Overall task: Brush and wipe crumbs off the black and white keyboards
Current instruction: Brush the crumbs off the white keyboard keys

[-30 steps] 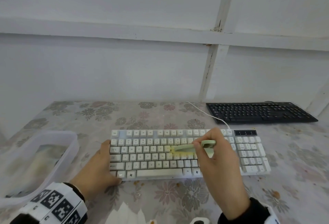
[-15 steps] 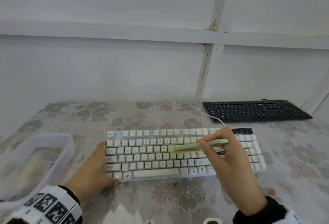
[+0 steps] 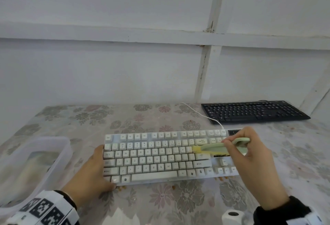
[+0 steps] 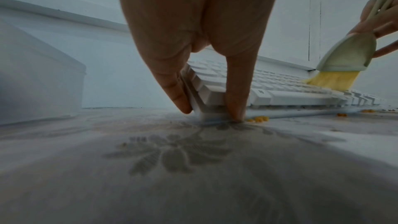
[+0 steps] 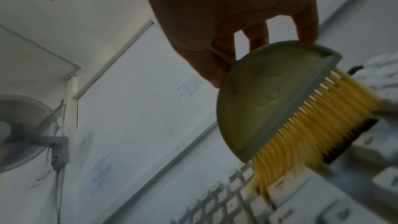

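Gripping a green, yellow-bristled brush [image 3: 220,147], right hand [image 3: 250,155] sweeps white keyboard [image 3: 151,158]; left hand [image 3: 91,174] pinches its corner

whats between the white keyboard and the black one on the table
In the head view, only the white keyboard's white cable crosses the bare floral tablecloth, passing the black keyboard's left end.

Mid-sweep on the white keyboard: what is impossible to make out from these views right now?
- White keyboard, head view: the right hand covers its right end.
- Plastic tub, head view: contents blurred, left edge cuts it off.
- Black keyboard, head view: too far to spot crumbs.
- Brush, right wrist view: bristle tips motion-blurred.
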